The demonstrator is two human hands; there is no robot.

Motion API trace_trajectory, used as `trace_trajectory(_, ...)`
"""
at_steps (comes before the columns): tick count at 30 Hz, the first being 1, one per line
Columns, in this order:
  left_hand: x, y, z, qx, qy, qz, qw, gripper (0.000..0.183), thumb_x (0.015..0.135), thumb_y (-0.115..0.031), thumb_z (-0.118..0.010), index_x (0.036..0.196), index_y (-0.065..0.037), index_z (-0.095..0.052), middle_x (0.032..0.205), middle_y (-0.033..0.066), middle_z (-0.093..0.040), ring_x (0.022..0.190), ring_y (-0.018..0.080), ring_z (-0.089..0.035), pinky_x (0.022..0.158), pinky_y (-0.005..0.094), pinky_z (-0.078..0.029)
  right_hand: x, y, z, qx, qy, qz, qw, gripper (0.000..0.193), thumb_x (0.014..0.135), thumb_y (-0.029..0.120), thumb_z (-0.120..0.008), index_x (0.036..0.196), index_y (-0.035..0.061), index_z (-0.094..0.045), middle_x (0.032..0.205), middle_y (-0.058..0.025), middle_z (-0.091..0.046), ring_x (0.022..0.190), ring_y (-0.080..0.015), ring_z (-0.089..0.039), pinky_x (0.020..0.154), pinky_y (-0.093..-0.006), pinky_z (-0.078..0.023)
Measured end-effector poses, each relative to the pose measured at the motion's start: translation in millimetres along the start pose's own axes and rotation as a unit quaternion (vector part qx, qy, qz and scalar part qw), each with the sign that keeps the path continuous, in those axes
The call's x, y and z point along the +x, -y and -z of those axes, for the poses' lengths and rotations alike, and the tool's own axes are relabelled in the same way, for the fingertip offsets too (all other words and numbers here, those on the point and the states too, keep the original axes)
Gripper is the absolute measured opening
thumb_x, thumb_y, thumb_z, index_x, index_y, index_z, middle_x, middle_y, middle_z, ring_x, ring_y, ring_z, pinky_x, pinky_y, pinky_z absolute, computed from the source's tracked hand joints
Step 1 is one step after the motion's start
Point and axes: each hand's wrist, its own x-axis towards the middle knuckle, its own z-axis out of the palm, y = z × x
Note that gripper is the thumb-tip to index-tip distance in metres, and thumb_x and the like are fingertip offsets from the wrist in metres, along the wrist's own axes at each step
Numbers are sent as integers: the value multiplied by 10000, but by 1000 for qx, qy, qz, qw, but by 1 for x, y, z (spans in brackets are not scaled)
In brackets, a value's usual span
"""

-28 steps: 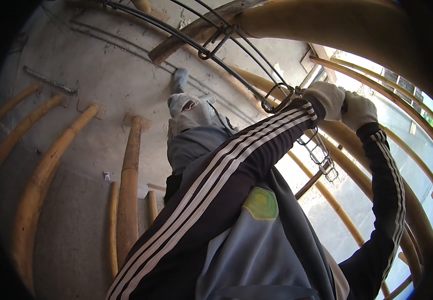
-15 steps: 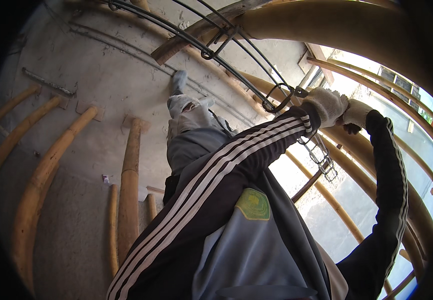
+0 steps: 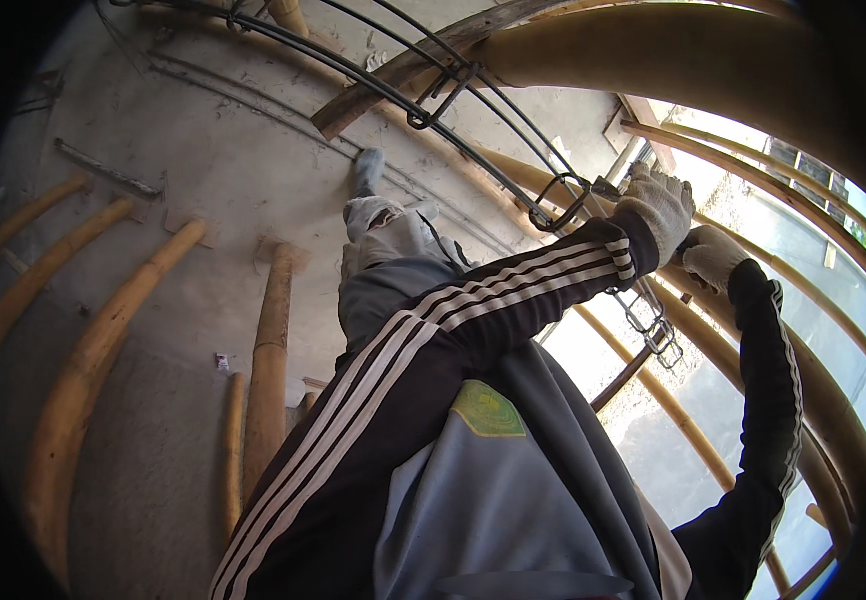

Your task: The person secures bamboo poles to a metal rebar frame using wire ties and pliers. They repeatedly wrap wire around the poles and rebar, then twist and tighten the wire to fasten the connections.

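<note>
Steel rods (image 3: pixel 390 95), partly behind sleeve (image 3: pixel 543 282), left hand (image 3: pixel 657 210), right hand (image 3: pixel 713 256), cannot tell either grip's closure

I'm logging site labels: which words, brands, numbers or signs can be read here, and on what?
None can be read.
Green and yellow badge on the grey garment: markings too blurred to read.
Small pale scrap near the bamboo poles: any print is too small to read.

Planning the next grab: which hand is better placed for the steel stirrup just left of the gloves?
Probably the left hand: it is nearer that steel stirrup, while the right hand sits lower and farther right.
</note>
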Motion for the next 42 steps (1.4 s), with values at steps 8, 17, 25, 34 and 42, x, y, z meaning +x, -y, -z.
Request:
trace_trajectory(8, -15, 3, -27, -57, -25, -166, 984, 453, 914, -335, -740, 1283, -89, -644, 1139, 124, -688, 1085, 281, -689, 941, 489, -508, -24, -10, -8, 459, 220, -136, 850, 282, 961, 195, -660, 1091, -54, -682, 840, -198, -743, 628, -270, -732, 526, -362, -577)
trace_trajectory(17, -5, 3, 1, -129, 52, -88, 986, 509, 854, -346, -796, 1253, -62, -658, 1197, 146, -681, 1170, 277, -663, 1010, 473, -478, -26, 3, 19, 133, 87, -47, 986, 339, 898, 254, -765, 1118, 3, -711, 910, -184, -756, 826, -275, -764, 709, -379, -599)
trace_trajectory(25, 7, 7, 0, -189, 84, -43, 978, 553, 846, -357, -772, 1253, -8, -638, 1222, 181, -656, 1183, 326, -647, 1023, 476, -511, -57, 36, -11, -240, -216, -6, 946, 361, 863, 145, -716, 1207, 72, -632, 1088, -171, -711, 1034, -338, -716, 906, -452, -571)
trace_trajectory(34, -12, -8, -20, -56, -94, -81, 991, 596, 845, -317, -773, 1345, -50, -590, 1273, 170, -604, 1210, 297, -597, 970, 528, -463, -9, -4, 44, 276, 187, -119, 935, 287, 961, 198, -676, 1145, -23, -670, 809, -170, -755, 569, -245, -733, 411, -316, -550)
trace_trajectory(42, 2, 8, -7, -117, 44, -184, 975, 364, 890, -251, -765, 1200, -77, -688, 1159, 137, -676, 1129, 309, -665, 1008, 507, -468, -40, -26, -19, 499, 112, -70, 857, 311, 1022, 235, -607, 1131, -56, -593, 806, -157, -685, 609, -254, -721, 437, -351, -563)
